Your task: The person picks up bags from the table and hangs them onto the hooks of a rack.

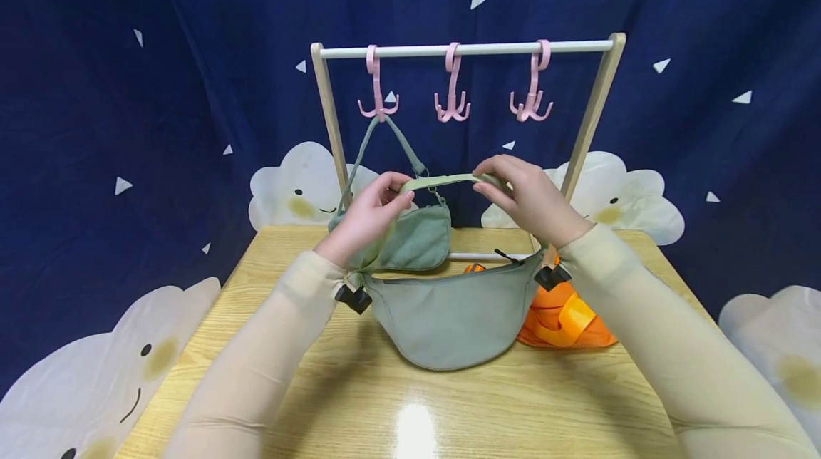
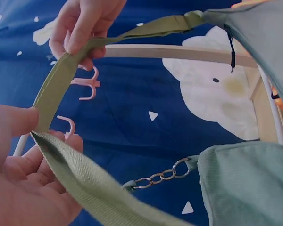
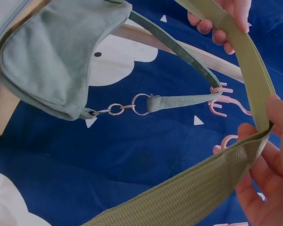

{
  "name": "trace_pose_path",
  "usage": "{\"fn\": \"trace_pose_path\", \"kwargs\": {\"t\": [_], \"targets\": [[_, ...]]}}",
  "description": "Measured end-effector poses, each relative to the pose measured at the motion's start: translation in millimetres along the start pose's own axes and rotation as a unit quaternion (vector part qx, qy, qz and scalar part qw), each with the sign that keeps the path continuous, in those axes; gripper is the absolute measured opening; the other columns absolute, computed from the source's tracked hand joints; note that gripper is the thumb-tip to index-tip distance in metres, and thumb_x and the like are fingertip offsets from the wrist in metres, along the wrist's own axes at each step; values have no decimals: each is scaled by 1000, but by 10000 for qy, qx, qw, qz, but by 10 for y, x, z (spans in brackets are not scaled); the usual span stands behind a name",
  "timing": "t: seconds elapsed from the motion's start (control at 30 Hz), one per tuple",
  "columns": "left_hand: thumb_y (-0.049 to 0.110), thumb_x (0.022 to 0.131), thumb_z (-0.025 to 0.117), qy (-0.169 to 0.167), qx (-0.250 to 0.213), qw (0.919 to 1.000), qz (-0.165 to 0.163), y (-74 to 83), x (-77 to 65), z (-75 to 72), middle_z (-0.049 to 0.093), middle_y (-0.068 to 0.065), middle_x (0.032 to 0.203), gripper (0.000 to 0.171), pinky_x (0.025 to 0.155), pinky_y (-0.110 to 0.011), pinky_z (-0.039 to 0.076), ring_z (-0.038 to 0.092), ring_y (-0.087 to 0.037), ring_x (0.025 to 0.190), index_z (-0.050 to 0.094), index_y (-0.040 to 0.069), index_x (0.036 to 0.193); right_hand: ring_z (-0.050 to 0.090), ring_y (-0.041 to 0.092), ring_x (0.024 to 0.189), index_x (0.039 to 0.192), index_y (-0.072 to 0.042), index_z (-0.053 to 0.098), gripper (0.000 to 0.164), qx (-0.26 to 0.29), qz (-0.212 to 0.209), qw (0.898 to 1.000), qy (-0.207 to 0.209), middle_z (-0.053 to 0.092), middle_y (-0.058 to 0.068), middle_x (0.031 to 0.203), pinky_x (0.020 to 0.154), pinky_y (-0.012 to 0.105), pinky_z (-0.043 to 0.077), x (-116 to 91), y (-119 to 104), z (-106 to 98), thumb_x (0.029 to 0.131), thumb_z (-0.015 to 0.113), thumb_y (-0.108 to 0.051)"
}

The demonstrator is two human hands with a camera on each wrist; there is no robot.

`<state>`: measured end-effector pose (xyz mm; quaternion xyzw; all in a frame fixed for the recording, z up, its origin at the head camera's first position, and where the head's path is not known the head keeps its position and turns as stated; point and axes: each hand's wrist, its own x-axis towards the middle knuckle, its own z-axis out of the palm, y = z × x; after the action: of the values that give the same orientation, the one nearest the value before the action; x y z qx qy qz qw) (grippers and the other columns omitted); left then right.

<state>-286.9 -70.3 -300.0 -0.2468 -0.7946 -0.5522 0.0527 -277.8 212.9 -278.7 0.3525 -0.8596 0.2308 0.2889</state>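
Observation:
A grey-green crescent-shaped bag (image 1: 454,320) with a dark zip hangs upright over the front of the table from its olive strap (image 1: 442,181). My left hand (image 1: 375,217) pinches the strap at one end of its top stretch, thumb against curled fingers. At the other end my right hand (image 1: 527,195) pinches it too, so the part between runs nearly level. In the left wrist view the strap (image 2: 54,94) passes from one hand to the other. Behind, a smaller green shoulder bag (image 1: 417,238) hangs by its strap from the left pink hook (image 1: 378,99).
A wood-and-white rack (image 1: 410,52) stands at the back of the table (image 1: 308,395). Its bar also carries a middle pink hook (image 1: 452,99) and a right pink hook (image 1: 532,99). An orange bag (image 1: 564,323) lies on the tabletop behind the right forearm.

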Motion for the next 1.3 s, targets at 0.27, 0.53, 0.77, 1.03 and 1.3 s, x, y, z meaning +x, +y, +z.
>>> {"fn": "trace_pose_path", "kwargs": {"t": [0.27,0.53,0.77,1.03,1.3], "targets": [[10,104,60,392,-214,9990,97,68,56,41,64,-14,107,27,75,-20,48,61,-9,86,61,-2,129,53,16,83,115,-8,67,17,144,490,9984,224,67,4,98,75,28,47,99,-19,-26,100,68,-17],[12,104,61,547,-194,9980,240,142,145,27,63,-14,109,29,72,-21,47,61,-11,85,62,-2,130,54,19,85,114,-7,68,16,170,606,9959,645,66,8,99,77,31,46,186,-31,-47,102,67,-18],[10,104,61,684,-316,9965,363,207,223,13,63,-12,106,29,75,-19,48,63,-25,90,62,-3,130,52,22,83,111,-6,67,17,95,599,9942,892,61,10,96,76,32,43,294,-36,-69,101,67,-20],[14,105,60,974,-329,9941,334,256,298,35,63,-13,109,29,76,-21,48,59,-11,85,62,0,131,54,20,84,111,-6,65,19,188,749,9921,988,59,9,91,78,32,44,419,9,-86,102,66,-22],[16,105,60,1207,-345,9915,335,270,408,58,67,-22,112,31,76,-21,47,59,-12,85,63,0,132,55,20,89,115,-6,65,23,432,1103,9881,985,66,10,99,84,36,43,532,40,-97,103,64,-26]]}}
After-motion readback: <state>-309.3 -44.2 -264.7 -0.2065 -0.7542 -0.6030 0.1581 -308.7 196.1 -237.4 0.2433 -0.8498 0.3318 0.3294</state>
